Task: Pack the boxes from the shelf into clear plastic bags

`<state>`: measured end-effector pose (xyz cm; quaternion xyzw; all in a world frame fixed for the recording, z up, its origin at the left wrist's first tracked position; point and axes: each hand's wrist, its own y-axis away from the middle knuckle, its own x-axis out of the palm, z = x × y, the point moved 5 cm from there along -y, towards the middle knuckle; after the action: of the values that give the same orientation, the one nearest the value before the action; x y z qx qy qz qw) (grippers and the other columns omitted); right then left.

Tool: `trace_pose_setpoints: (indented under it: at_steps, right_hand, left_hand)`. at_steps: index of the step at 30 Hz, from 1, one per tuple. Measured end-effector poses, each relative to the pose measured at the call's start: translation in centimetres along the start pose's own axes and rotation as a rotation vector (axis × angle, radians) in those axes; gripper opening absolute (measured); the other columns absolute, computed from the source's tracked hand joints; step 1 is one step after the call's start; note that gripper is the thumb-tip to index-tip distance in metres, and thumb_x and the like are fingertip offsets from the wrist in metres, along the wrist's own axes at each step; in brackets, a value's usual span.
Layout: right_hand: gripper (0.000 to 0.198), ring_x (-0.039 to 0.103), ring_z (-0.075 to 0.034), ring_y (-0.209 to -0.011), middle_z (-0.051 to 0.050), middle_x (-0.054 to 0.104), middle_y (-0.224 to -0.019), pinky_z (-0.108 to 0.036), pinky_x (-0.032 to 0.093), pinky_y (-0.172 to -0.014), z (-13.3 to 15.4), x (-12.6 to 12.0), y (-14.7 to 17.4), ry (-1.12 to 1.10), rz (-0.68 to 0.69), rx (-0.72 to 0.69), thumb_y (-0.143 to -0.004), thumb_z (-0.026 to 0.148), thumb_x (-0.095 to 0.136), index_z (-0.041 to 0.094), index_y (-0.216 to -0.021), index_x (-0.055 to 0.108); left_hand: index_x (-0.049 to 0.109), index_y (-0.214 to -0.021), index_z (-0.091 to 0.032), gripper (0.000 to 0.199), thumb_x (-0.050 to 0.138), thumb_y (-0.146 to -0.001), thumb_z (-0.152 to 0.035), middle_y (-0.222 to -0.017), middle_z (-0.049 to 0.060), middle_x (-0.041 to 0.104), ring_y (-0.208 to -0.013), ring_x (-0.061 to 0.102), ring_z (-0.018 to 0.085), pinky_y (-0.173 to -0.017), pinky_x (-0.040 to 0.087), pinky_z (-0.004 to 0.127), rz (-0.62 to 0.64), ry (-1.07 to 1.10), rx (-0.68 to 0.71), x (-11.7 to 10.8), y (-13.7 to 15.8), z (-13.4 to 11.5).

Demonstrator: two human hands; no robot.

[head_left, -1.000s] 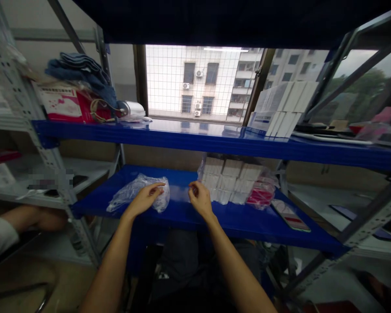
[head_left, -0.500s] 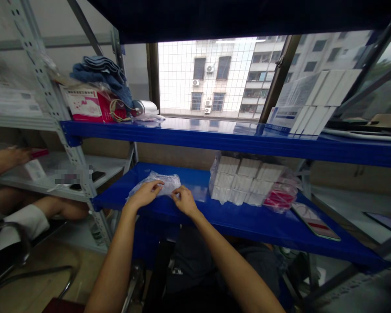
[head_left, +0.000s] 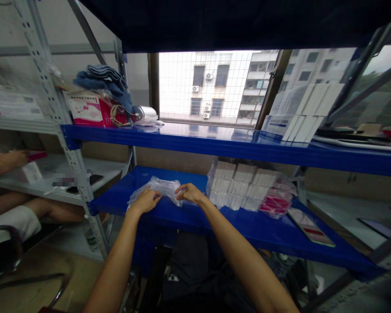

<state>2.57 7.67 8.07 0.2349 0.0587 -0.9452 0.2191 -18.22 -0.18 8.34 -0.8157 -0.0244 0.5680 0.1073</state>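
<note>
Currently, your left hand (head_left: 146,201) overlaps the clear plastic bag (head_left: 166,187) on the lower blue shelf (head_left: 254,226), fingers curled; right hand (head_left: 192,192) at its right edge, fingers bent; can't tell if either grips.

Lwr blue shf (head_left: 195,217): own hands (head_left: 146,202) x2 | clr plastic (head_left: 167,188) x1 | wht-box pk (head_left: 237,184) x1 | ph (head_left: 311,228) x1

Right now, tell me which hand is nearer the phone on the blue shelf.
Right. The right hand is left of the phone, at the bag's right end; the left hand is farther left, also at the bag.
</note>
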Motion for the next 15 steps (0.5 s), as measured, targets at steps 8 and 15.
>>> trace_pose_setpoints:
  at_steps: [8,15]
  right_hand:
    - [0.007,0.05,-0.01,-0.049,0.002,0.061,-0.054,-0.021,0.036,-0.048,-0.5,2.4,-0.2,-0.044,-0.041,0.031,-0.075,0.013,0.076,0.014,-0.069,0.073]
    - [0.029,0.062,-0.012,-0.066,0.002,0.066,-0.079,-0.021,0.046,-0.062,2.3,1.2,-0.2,-0.112,-0.206,-0.165,-0.086,0.01,0.054,0.021,-0.11,0.066]
  left_hand:
    - [0.074,-0.103,-0.02,0.027,0.056,-0.086,-0.01,-0.103,0.009,0.073,-0.11,0.065,0.024,-0.101,0.049,0.034,-0.239,0.02,0.037,-2.1,0.3,-0.3]
    - [0.078,-0.094,-0.022,0.042,0.043,-0.088,0.001,-0.114,0.008,0.062,-0.108,0.061,0.02,-0.1,0.049,0.034,-0.417,-0.05,-0.014,-3.9,0.7,0.8]
